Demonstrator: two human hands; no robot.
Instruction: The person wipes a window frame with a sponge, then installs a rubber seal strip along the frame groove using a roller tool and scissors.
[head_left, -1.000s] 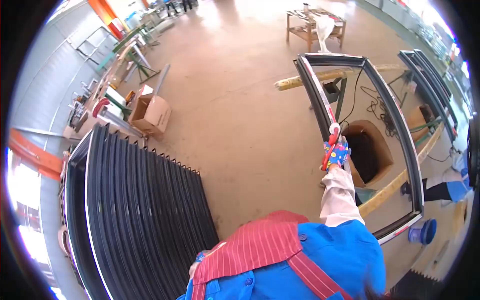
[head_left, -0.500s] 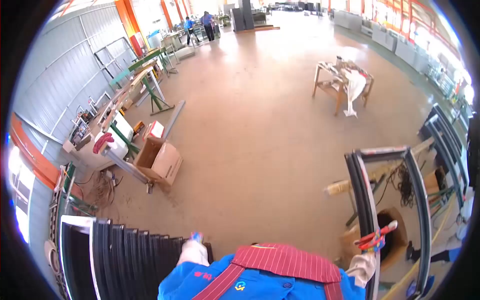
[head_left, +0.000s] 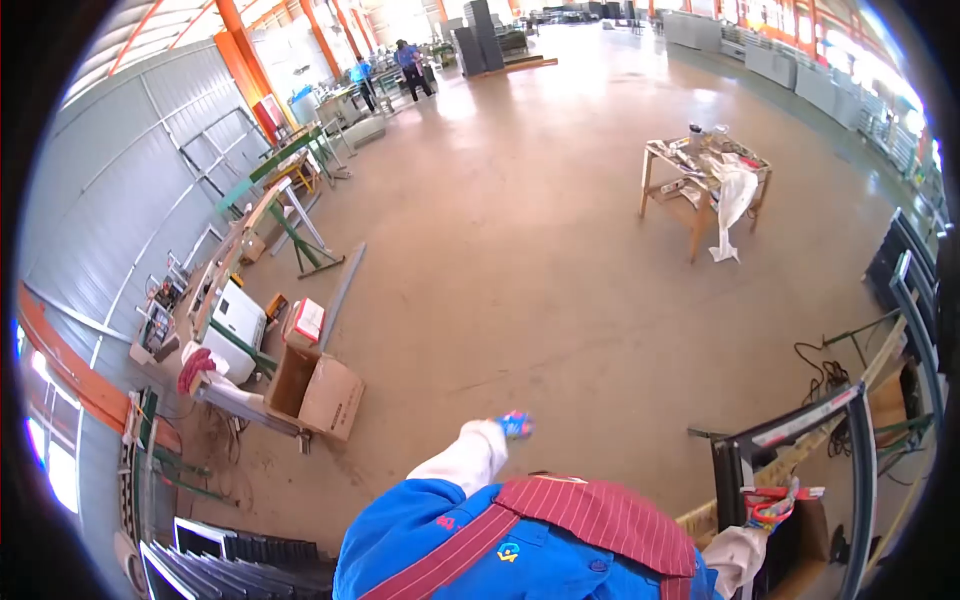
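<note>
My right hand (head_left: 770, 510), in a colourful patterned glove, is closed round a red-handled tool (head_left: 785, 492) beside the dark rectangular frame (head_left: 868, 480) at the lower right. Out in front of my body, over the bare floor, my left hand (head_left: 515, 425) wears a similar glove; its fingers are small and blurred. At the lower left lies a stack of dark frames (head_left: 235, 565), away from both hands.
An open cardboard box (head_left: 332, 395) stands on the left near a cluttered bench (head_left: 225, 270). A small wooden table (head_left: 700, 185) with a white cloth is ahead right. Two people (head_left: 408, 68) stand far back. More frames (head_left: 915, 290) lean at the right edge.
The view has turned up and left. My left hand has moved forward, away from the stack of frames. My right hand stays by the frame with the red tool.
</note>
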